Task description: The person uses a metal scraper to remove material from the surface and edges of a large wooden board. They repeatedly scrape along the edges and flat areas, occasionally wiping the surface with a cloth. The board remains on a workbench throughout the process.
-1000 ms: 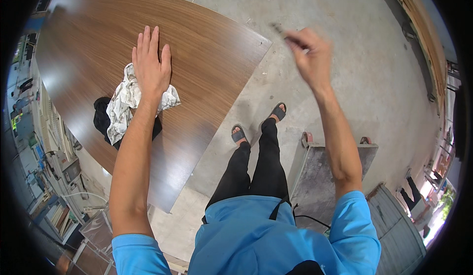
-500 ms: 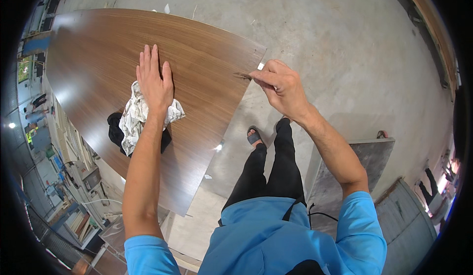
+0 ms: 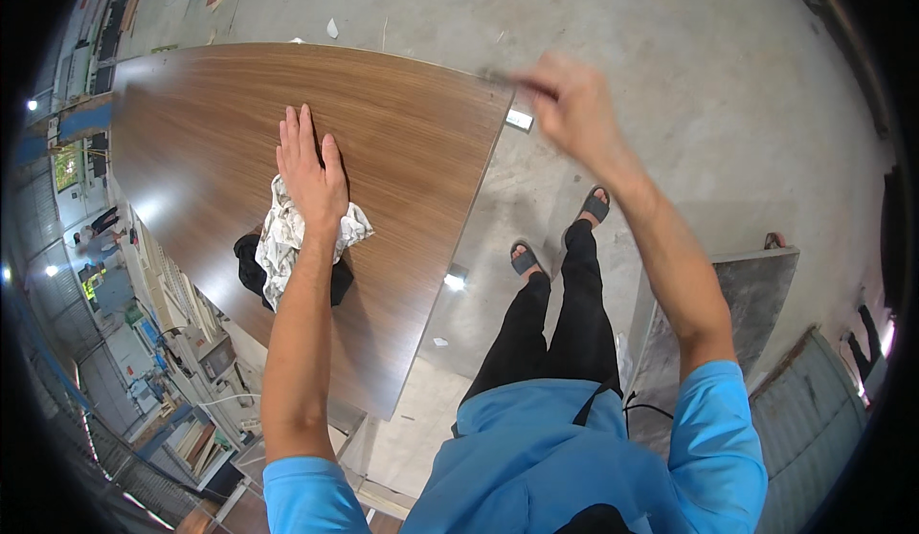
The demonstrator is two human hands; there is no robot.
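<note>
A large brown wood-grain panel (image 3: 412, 170) lies in front of me. My left hand (image 3: 314, 175) rests flat on it with the fingers stretched out. Under that wrist is a crumpled white cloth (image 3: 282, 237) with dark marks, and a black cloth (image 3: 251, 264) shows partly beneath it. My right hand (image 3: 582, 118), smeared by motion, is closed just past the panel's right far corner. Between its thumb and fingers it pinches a small thin dark piece (image 3: 500, 77), which points at that corner. The piece is too blurred to name.
To my right stands a grey slab (image 3: 723, 295) with a dark cable beside it. Small white scraps (image 3: 332, 29) lie on the concrete floor (image 3: 670, 46). Machines and stacked boards (image 3: 196, 443) fill the left side, with people far off. Corrugated metal (image 3: 814, 410) is at the lower right.
My right hand has moved away from me along the panel's right edge to its far corner, still pinching the thin piece. My left hand stays flat on the panel. The view has shifted slightly.
</note>
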